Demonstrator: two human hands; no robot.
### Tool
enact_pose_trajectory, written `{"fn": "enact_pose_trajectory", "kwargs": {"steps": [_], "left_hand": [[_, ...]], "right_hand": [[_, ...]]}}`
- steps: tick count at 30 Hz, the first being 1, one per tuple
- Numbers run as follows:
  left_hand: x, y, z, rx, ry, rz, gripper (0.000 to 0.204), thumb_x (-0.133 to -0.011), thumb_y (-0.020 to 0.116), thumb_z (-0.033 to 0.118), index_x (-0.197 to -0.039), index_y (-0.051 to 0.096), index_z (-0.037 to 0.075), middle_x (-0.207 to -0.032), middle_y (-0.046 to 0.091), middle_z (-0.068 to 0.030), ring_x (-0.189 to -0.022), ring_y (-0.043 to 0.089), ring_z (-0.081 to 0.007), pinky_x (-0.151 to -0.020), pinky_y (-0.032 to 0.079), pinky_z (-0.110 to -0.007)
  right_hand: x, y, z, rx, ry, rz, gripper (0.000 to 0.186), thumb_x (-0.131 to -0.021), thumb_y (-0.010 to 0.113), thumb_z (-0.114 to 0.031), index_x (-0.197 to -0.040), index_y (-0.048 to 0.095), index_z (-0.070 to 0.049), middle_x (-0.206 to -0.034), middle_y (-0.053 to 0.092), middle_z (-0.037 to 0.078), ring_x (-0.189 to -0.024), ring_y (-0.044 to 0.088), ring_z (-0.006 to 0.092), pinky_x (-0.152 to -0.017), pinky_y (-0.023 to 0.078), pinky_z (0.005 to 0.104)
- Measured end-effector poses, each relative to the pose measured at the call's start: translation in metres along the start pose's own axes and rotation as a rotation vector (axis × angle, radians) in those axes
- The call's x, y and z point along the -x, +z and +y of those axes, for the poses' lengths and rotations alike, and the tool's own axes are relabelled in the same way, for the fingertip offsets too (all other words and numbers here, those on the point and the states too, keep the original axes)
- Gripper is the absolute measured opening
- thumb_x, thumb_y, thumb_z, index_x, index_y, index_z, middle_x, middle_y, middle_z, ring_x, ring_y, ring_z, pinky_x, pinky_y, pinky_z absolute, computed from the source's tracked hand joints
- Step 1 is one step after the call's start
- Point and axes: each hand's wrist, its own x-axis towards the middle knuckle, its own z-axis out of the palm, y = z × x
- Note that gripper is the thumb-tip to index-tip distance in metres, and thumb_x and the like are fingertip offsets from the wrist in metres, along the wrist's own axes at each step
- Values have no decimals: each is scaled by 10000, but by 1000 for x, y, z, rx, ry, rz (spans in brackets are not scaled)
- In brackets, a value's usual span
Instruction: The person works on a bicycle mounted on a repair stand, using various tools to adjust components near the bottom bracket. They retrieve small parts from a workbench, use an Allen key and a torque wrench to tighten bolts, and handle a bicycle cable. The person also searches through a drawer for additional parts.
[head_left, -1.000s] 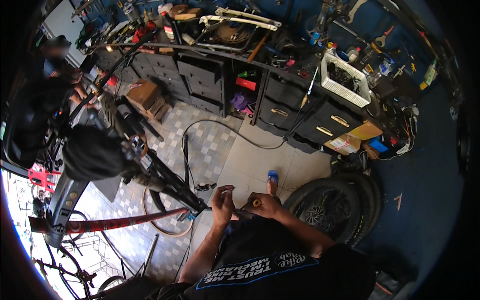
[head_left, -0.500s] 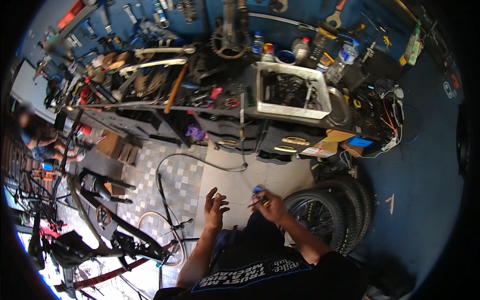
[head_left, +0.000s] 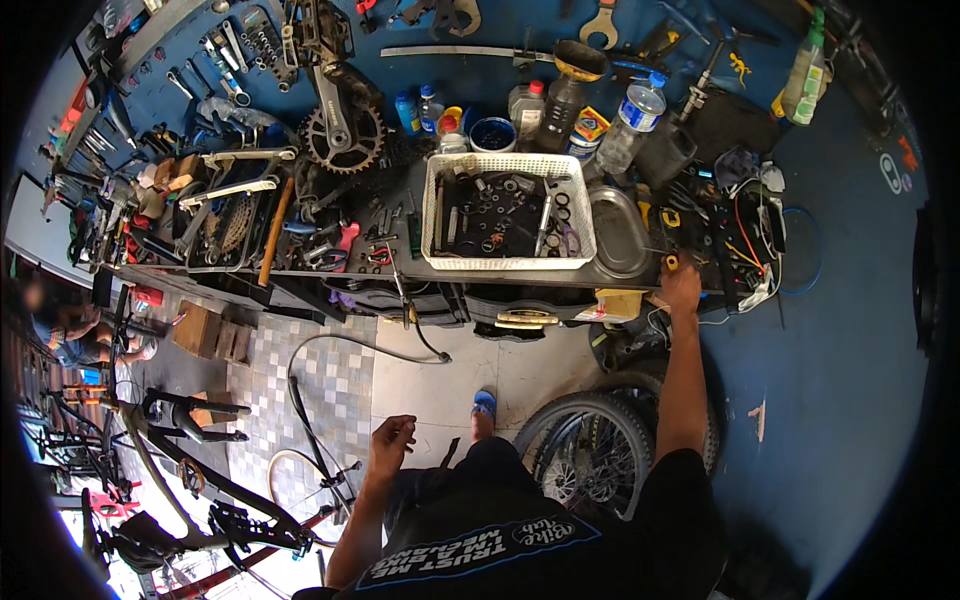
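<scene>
My right hand (head_left: 682, 288) reaches out to the bench's front edge at the right. Its fingers are closed round a screwdriver with a yellow and black handle (head_left: 671, 262); the thin shaft points left, beside the oval metal dish (head_left: 622, 232). My left hand (head_left: 392, 440) hangs in front of my body over the floor, away from the bench. Its fingers are curled in toward the thumb, and nothing shows in them. Left of the dish stands a white basket (head_left: 510, 264) with small metal parts in it.
Tools and parts crowd the bench, with bottles (head_left: 632, 120) behind the basket. Tyred wheels (head_left: 590, 450) stand below at the right. A black hose (head_left: 293, 385) loops over the floor. Bike frames (head_left: 165, 440) are at the left, where another person (head_left: 75, 330) sits farther off.
My right hand has moved from before my body forward and right to the bench, still holding the screwdriver. My left hand has drawn its spread fingers in. The view has shifted toward the bench.
</scene>
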Motion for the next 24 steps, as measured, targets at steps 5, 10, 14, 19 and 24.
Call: {"fn": "enact_pose_trajectory", "kwargs": {"steps": [5, 10, 14, 19, 24], "left_hand": [[2, -3, 0, -77, 23, 72, 324, -1001, 698, 303, -1173, 714, 29, -910, 709, -51, -752, 663, -127, -629, 539, -281], [11, -7, -13, -143, 14, 101, 317, -1001, 694, 284, -1142, 723, 1, -927, 722, -67, -759, 659, -129, -674, 542, -291], [14, -5, -24, -128, 20, 78, 316, -998, 695, 270, -1143, 725, -9, -921, 734, -83, -782, 670, -142, -714, 549, -305], [7, -8, -39, -259, 88, 54, 311, -1008, 690, 303, -1146, 724, 27, -901, 726, -40, -753, 659, -115, -662, 525, -286], [9, -13, -19, -355, 88, 110, 337, -974, 686, 282, -1179, 722, 17, -990, 763, -158, -870, 727, -251, -809, 565, -373]], "right_hand": [[-33, 5, 24, 215, 52, -133, 466, -948, 658, -253, -1394, 555, -164, -1174, 721, 213, -1138, 665, 445, -964, 532, 528], [-46, 12, 34, 250, 80, -220, 548, -900, 748, -461, -1322, 584, -152, -1267, 696, 173, -1237, 615, 415, -1048, 469, 549], [-43, 16, 49, 196, -93, -179, 607, -862, 792, -420, -1370, 575, -171, -1296, 665, 182, -1238, 602, 410, -1060, 459, 547], [-34, 14, 55, 150, -141, -118, 643, -843, 804, -344, -1420, 566, -193, -1413, 572, 168, -1326, 528, 375, -1076, 444, 552], [-10, 13, 52, 300, -62, -69, 601, -893, 751, -234, -1456, 541, -214, -1468, 544, 95, -1386, 476, 345, -1112, 403, 556]]}}
